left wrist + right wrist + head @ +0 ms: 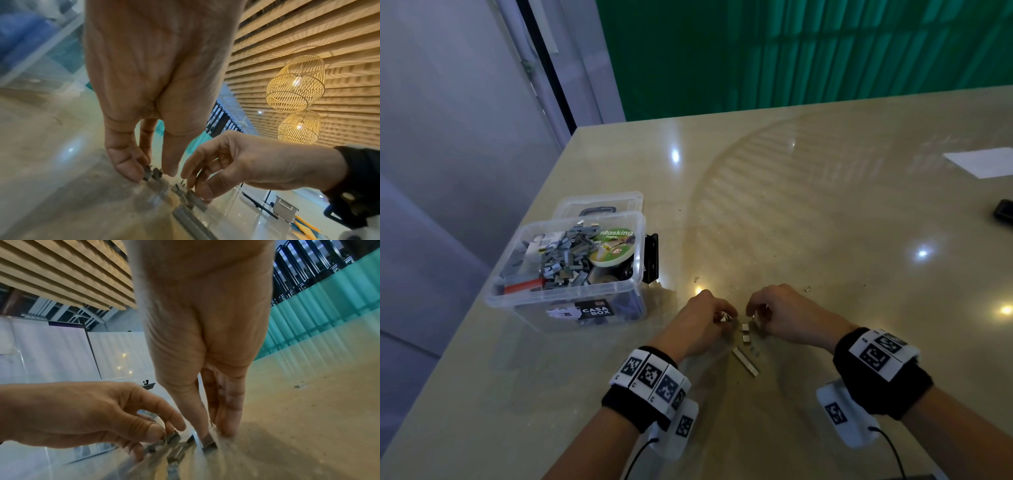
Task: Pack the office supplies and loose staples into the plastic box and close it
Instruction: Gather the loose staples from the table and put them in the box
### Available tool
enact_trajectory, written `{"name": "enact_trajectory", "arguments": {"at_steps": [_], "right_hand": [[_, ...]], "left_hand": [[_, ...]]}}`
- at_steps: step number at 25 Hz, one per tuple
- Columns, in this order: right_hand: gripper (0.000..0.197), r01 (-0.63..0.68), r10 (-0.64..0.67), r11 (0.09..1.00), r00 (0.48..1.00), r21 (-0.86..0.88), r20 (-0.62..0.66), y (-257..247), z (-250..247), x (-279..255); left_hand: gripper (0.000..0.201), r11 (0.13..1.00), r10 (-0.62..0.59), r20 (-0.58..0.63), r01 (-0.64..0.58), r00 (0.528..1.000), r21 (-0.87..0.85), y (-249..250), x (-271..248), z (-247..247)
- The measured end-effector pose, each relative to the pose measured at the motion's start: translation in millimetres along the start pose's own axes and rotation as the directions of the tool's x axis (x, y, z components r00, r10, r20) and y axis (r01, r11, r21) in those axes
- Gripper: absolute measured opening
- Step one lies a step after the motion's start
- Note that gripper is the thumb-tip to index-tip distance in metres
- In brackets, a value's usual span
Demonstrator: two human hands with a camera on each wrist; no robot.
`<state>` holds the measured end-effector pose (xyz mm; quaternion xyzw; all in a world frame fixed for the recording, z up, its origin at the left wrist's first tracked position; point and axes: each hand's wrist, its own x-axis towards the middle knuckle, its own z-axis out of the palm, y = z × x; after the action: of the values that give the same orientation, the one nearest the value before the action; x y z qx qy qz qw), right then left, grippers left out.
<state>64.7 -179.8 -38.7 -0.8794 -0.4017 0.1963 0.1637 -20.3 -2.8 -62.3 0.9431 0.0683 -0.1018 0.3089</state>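
Both hands work a small scatter of loose staples (745,333) on the beige table (825,222), lower centre of the head view. The left hand (705,320) has its thumb and forefinger curled round a few short staple pieces, lifted just off the surface; the left wrist view shows them pinched at the fingertips (131,172). The right hand (780,313) has its fingers bent down onto another short piece; the right wrist view shows the thumb tip on it, so it is judged a pinch, though whether the piece has left the table cannot be told.

The remaining pieces lie between the two hands and just below them in the frame. A long staple strip (745,361) lies nearest the wrists, its long axis running from upper left to lower right. Both hands are about equally near it.

The plastic box (566,270), open and heaped with staples and a masking tape roll (613,247), stands up and left of the hands, on the left hand's side. Its lid (599,202) lies behind it. Judged step: carry the pinched pieces up-left to the box.
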Motion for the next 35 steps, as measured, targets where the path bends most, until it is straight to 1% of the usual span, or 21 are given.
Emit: {"name": "enact_trajectory", "arguments": {"at_steps": [1, 2, 4, 5, 6, 7, 9, 11, 13, 15, 16, 19, 21, 22, 23, 25, 27, 30, 32, 33, 35], "right_hand": [[0.028, -0.006, 0.006, 1.000, 1.000, 0.001, 0.010, -0.8, 0.3, 0.4], [0.031, -0.004, 0.005, 1.000, 1.000, -0.009, 0.022, -1.9, 1.3, 0.5], [0.035, 0.011, -0.009, 0.998, 0.999, -0.061, 0.034, -4.1, 5.1, 2.3], [0.033, 0.014, -0.011, 0.996, 0.999, -0.088, 0.032, -5.7, 7.3, 2.4], [0.029, 0.016, -0.013, 0.994, 1.000, -0.105, 0.025, -6.8, 9.2, 2.4], [0.023, 0.022, -0.020, 0.993, 1.000, -0.114, 0.015, -7.9, 10.1, 2.1], [0.013, 0.036, -0.037, 0.994, 0.999, -0.100, -0.003, -7.1, 10.2, 1.7], [0.015, 0.022, -0.022, 0.998, 1.000, -0.060, -0.009, -3.2, 6.9, 0.6], [0.019, -0.012, 0.011, 1.000, 1.000, -0.024, -0.020, 4.0, 2.4, 0.5], [0.012, -0.050, 0.050, 0.997, 0.999, -0.050, -0.012, 8.8, 1.2, 0.3], [0.006, -0.067, 0.067, 0.996, 0.998, -0.063, -0.001, 8.8, 2.2, -0.2], [0.018, -0.100, 0.101, 0.992, 0.995, -0.081, 0.003, 3.6, 11.8, 2.7], [0.018, -0.099, 0.098, 0.993, 0.995, -0.063, -0.012, 2.8, 12.8, 7.5], [0.017, -0.094, 0.094, 0.994, 0.996, -0.051, -0.012, 3.3, 11.7, 9.7], [0.016, -0.095, 0.096, 0.994, 0.995, -0.049, -0.001, 4.0, 9.1, 10.6], [0.019, -0.094, 0.096, 0.993, 0.995, -0.065, 0.019, 6.8, 4.0, 10.7], [0.024, -0.093, 0.095, 0.991, 0.995, -0.093, 0.016, 7.1, 1.5, 9.6], [0.021, -0.082, 0.081, 0.991, 0.997, -0.108, -0.011, 6.5, -1.7, 10.7], [0.026, -0.081, 0.077, 0.991, 0.996, -0.106, -0.038, 7.3, -1.3, 11.7], [0.024, -0.081, 0.077, 0.993, 0.996, -0.088, -0.054, 8.8, -0.1, 12.2], [0.010, -0.080, 0.078, 0.996, 0.994, -0.027, -0.075, 9.9, 3.8, 10.2]], "left_hand": [[0.032, 1.000, 0.005, 0.003, -0.005, 1.000, 0.001, 1.8, -4.1, -1.0], [0.041, 1.000, 0.006, 0.015, -0.006, 1.000, 0.005, 3.4, -7.9, -0.9], [0.062, 0.999, -0.036, 0.054, 0.034, 0.998, 0.030, 7.9, -12.9, 1.9], [0.069, 0.996, -0.063, 0.070, 0.059, 0.996, 0.061, 10.5, -14.0, 4.9], [0.071, 0.993, -0.083, 0.074, 0.076, 0.994, 0.093, 13.2, -13.3, 8.6], [0.069, 0.990, -0.099, 0.064, 0.092, 0.993, 0.110, 15.1, -12.0, 11.8], [0.055, 0.989, -0.127, 0.015, 0.125, 0.992, 0.078, 15.8, -7.5, 13.3], [0.039, 0.991, -0.133, -0.035, 0.134, 0.991, 0.019, 11.6, -1.8, 11.0], [0.031, 0.992, -0.127, -0.055, 0.127, 0.990, -0.006, 5.0, 2.4, 7.5], [0.026, 0.991, -0.133, -0.065, 0.131, 0.989, -0.030, 1.5, 4.5, 6.7], [0.025, 0.990, -0.139, -0.067, 0.137, 0.988, -0.040, 1.5, 5.0, 7.0], [0.026, 0.995, -0.104, -0.113, 0.104, 0.988, -0.007, 9.6, 5.0, 9.3], [0.029, 0.995, -0.016, -0.157, 0.030, 0.988, 0.092, 18.6, 4.6, 10.4], [0.030, 0.987, 0.027, -0.153, -0.002, 0.988, 0.159, 22.3, 3.7, 11.3], [0.028, 0.976, 0.052, -0.140, -0.020, 0.989, 0.217, 25.5, 2.7, 12.1], [0.023, 0.957, 0.058, -0.118, -0.022, 0.991, 0.290, 26.7, 2.1, 14.2], [0.020, 0.958, 0.043, -0.124, -0.005, 0.991, 0.288, 24.6, 2.6, 15.3], [0.018, 0.959, 0.045, -0.123, -0.009, 0.991, 0.282, 25.1, 3.0, 13.7], [0.019, 0.967, 0.049, -0.149, -0.009, 0.988, 0.253, 22.6, 1.4, 9.1], [0.020, 0.977, 0.044, -0.174, -0.005, 0.984, 0.214, 19.7, -0.4, 5.9], [0.020, 0.991, 0.030, -0.225, 0.000, 0.974, 0.133, 9.1, -9.5, -1.5]]}}
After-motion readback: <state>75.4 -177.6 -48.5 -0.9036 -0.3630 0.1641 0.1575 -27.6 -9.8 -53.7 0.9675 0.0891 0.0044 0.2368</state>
